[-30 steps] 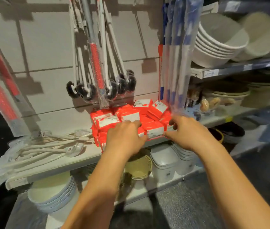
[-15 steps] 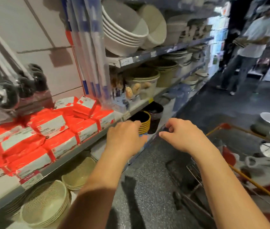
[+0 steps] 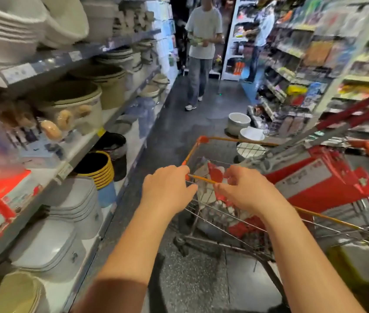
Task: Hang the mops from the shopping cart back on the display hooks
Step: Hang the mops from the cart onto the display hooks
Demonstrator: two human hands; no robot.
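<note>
Mops are found just beyond loosely curled, empty fingers, handles slanted up-right, nearer to the right hand.

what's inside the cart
Red-and-white packs fill the cart, and long red and grey poles stick out over its right side; these look like the mops. The left hand, right hand and packs hide the cart's floor.
</note>
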